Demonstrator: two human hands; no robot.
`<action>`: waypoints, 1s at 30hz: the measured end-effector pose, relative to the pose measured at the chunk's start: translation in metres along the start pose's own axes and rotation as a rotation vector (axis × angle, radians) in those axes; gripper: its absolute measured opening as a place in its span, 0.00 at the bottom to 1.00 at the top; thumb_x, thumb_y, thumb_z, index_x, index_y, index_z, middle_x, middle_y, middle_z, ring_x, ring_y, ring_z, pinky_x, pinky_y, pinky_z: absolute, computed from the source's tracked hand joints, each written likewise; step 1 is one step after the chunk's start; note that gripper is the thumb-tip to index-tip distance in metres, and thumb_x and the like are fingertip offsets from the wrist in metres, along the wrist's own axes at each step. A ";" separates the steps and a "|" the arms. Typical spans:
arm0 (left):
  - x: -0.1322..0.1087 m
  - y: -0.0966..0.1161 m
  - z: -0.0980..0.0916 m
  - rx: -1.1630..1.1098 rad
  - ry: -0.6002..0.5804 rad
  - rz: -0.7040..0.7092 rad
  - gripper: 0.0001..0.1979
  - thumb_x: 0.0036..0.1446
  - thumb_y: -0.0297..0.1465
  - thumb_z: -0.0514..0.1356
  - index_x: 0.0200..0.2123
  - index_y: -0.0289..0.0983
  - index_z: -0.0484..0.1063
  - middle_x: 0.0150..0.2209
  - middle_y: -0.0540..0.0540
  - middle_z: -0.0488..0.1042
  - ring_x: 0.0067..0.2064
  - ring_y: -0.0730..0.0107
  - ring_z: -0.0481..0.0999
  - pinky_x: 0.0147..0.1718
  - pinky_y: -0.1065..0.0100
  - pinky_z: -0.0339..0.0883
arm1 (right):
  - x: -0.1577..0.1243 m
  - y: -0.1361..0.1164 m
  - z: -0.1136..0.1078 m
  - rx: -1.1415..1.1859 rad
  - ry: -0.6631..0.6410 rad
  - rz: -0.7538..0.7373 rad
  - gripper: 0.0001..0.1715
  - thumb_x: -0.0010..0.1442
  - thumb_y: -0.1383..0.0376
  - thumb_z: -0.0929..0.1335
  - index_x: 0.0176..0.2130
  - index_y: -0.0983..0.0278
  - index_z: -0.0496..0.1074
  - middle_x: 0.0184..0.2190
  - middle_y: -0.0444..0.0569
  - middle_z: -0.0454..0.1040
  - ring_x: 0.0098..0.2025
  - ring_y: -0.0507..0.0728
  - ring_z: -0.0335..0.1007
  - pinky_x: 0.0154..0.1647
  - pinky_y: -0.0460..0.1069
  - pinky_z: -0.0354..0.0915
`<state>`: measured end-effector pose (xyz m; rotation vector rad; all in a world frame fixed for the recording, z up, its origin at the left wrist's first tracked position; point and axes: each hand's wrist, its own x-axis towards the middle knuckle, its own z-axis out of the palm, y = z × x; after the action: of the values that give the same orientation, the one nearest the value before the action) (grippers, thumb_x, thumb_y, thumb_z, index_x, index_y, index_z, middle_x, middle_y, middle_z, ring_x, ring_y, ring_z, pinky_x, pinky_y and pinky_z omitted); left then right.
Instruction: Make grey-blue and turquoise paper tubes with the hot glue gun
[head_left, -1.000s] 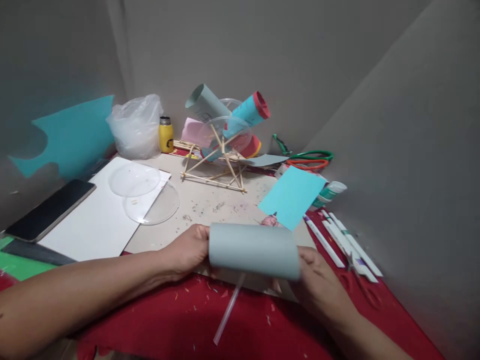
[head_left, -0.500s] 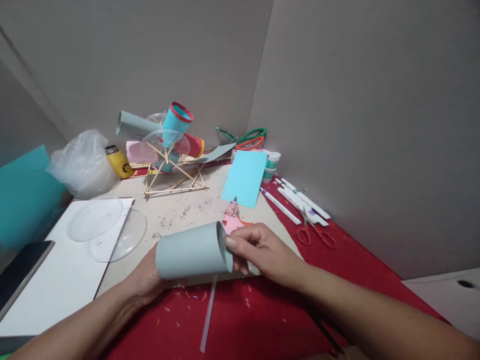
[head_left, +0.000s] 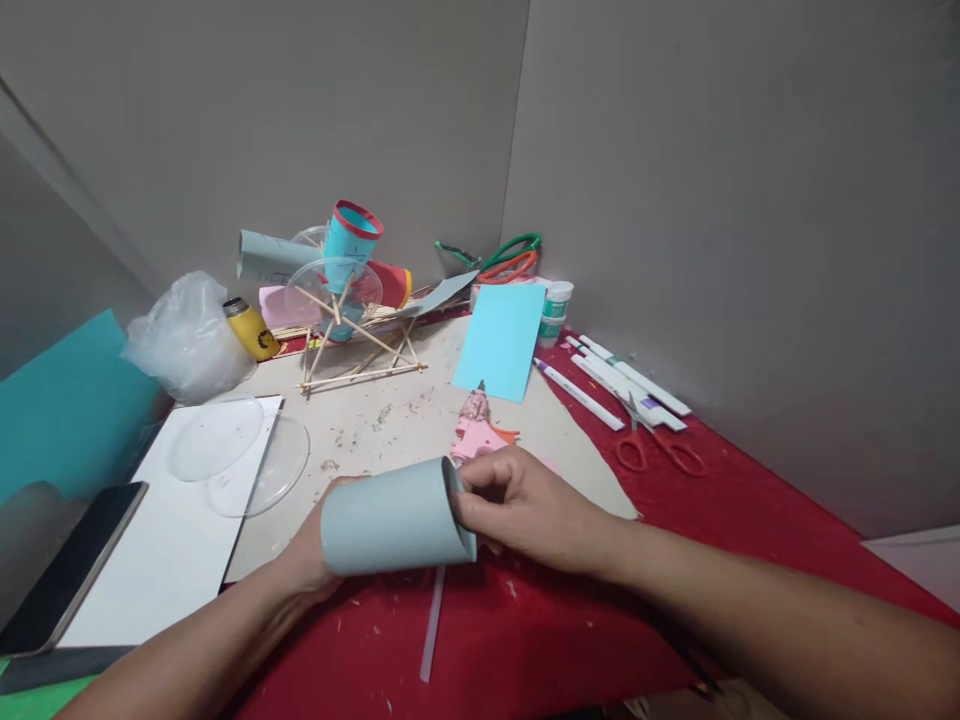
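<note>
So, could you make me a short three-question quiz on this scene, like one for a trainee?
1. What are the left hand and right hand holding?
A) a bottle
B) a paper tube
C) a plastic bag

2. True or false: the scissors lie on the red cloth, their handles nearer the person than their blades.

3. Fill in the missing colour: the glue gun is mostly ____.

Key: 1. B; 2. true; 3. pink.
</note>
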<state>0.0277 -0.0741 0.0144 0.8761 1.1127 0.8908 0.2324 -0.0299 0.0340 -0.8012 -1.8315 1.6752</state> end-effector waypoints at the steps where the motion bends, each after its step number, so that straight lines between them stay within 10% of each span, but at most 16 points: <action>1: 0.000 0.000 0.000 0.000 0.015 0.002 0.09 0.42 0.34 0.68 0.22 0.34 0.76 0.18 0.50 0.74 0.20 0.69 0.71 0.20 0.71 0.64 | 0.000 0.000 0.000 0.003 -0.003 -0.008 0.16 0.52 0.65 0.64 0.16 0.63 0.60 0.13 0.38 0.59 0.17 0.46 0.51 0.18 0.43 0.48; 20: -0.001 -0.006 -0.002 -0.036 0.061 0.035 0.09 0.39 0.30 0.65 0.15 0.34 0.71 0.14 0.50 0.69 0.18 0.74 0.65 0.20 0.72 0.59 | 0.001 0.004 -0.004 0.078 -0.038 0.070 0.23 0.56 0.54 0.68 0.17 0.65 0.67 0.12 0.41 0.65 0.14 0.45 0.57 0.16 0.41 0.53; 26: 0.002 0.004 -0.005 -0.128 0.068 0.018 0.13 0.39 0.35 0.65 0.14 0.34 0.67 0.12 0.51 0.63 0.16 0.79 0.59 0.18 0.75 0.56 | -0.001 0.004 -0.012 0.024 0.334 -0.192 0.12 0.59 0.58 0.68 0.36 0.65 0.75 0.26 0.46 0.76 0.21 0.48 0.66 0.22 0.43 0.64; 30: 0.001 0.005 -0.005 -0.175 0.046 -0.044 0.13 0.39 0.35 0.65 0.15 0.33 0.67 0.11 0.52 0.61 0.15 0.81 0.58 0.17 0.76 0.55 | -0.001 0.005 -0.011 -0.287 0.291 -0.485 0.16 0.57 0.70 0.68 0.46 0.62 0.74 0.42 0.52 0.77 0.33 0.52 0.73 0.33 0.46 0.69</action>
<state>0.0220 -0.0706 0.0177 0.6880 1.0718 0.9598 0.2411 -0.0225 0.0298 -0.6069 -1.8863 0.9572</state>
